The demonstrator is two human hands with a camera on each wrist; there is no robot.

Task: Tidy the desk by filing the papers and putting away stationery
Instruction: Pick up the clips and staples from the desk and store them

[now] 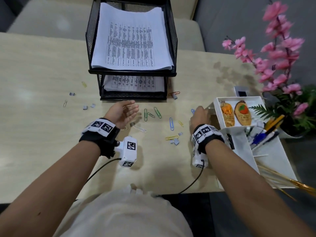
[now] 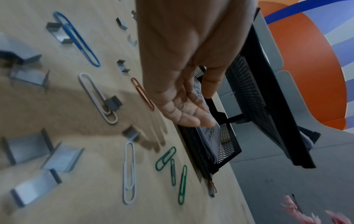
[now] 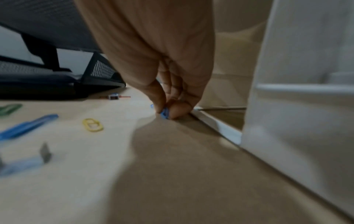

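Head view looks steeply down over the desk point(image 1: 42, 69); both wrist views sit low and close, facing along the fingers, sharing the mesh paper tray point(image 1: 131, 48) and scattered paper clips point(image 2: 129, 172).

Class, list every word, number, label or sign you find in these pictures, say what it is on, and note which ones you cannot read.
Nothing can be quoted.
Top-tray papers: printed table, too blurred.
Lower-tray papers: printed table, too small.
Two wooden tags in the white organizer: lettering blurred.
Wrist bands: square coded markers, no words.

Pink artificial blossoms point(image 1: 280, 48) at the desk's right edge, two wooden keychains point(image 1: 236, 113) nearby.
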